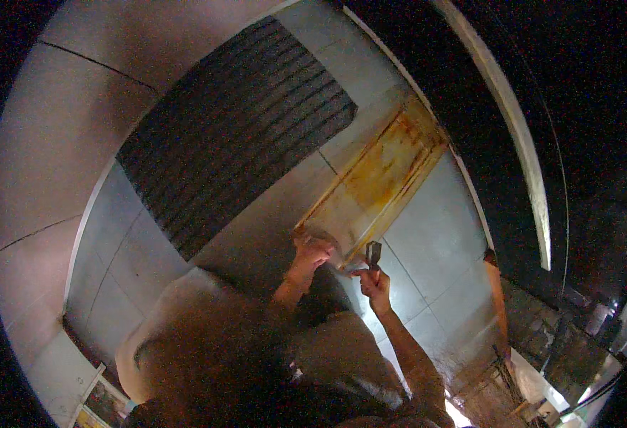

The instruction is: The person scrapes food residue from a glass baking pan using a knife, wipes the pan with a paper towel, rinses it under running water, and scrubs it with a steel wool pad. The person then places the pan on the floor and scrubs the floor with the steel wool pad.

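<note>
A long yellow-brown frame (407, 184), apparently wooden, lies slantwise on the tiled floor in front of me. Its inner panel (380, 160) is stained yellow and brown at the far part and paler at the near part. My left hand (313, 252) is closed at the frame's near left corner; blur hides exactly how the fingers grip. Just off the near right corner, my right hand (375, 289) grips a small tool with a flat, dark metallic head (373, 251) pointing up and away from me. Its exact kind is unclear. My bent legs (206, 321) are close behind both hands.
A dark ribbed mat (244, 123) lies left of the frame on pale floor tiles (426, 235). A wall (67, 134) rises at the left. Beyond the floor's right edge it is dark, with a pale curved bar (511, 117). Brown twig-like clutter (498, 380) is at the lower right.
</note>
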A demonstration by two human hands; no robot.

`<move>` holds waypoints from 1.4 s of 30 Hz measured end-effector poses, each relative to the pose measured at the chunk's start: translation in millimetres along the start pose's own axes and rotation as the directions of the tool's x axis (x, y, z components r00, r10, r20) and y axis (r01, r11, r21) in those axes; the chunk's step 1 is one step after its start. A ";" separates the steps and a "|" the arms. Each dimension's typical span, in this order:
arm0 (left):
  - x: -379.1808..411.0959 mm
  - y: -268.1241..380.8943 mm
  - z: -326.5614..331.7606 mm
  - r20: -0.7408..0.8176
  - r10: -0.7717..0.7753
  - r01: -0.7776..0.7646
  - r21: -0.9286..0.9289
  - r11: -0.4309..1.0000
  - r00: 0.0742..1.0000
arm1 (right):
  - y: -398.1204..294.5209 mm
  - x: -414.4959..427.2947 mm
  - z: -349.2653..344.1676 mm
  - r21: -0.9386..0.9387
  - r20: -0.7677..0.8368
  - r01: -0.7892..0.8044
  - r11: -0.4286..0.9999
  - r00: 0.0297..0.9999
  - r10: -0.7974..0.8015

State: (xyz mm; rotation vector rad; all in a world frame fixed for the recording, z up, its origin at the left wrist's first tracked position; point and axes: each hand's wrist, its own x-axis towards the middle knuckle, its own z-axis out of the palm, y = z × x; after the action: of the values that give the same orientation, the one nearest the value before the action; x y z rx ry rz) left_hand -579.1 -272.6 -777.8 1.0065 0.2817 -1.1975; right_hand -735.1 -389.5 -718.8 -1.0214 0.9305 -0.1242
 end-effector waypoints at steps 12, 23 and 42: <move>14.3 -14.9 32.0 0.069 0.213 -0.222 0.173 0.960 0.975 | 2.1 -9.7 24.7 0.423 -0.088 0.047 0.905 0.996 -0.010; 17.3 -35.5 27.3 0.192 -0.075 0.048 0.141 0.989 0.978 | 15.9 -16.7 18.0 0.794 0.002 -0.037 0.607 0.998 0.058; 127.4 76.6 135.4 0.131 -0.110 0.066 0.302 0.951 0.985 | -48.0 120.5 -0.4 0.778 -0.305 0.262 0.571 0.952 -0.021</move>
State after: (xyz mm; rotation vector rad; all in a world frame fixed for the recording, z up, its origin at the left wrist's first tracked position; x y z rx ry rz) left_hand -504.8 -457.2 -748.5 1.1673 0.0293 -1.4163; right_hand -644.8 -475.5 -754.8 -0.1882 0.8776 -0.7860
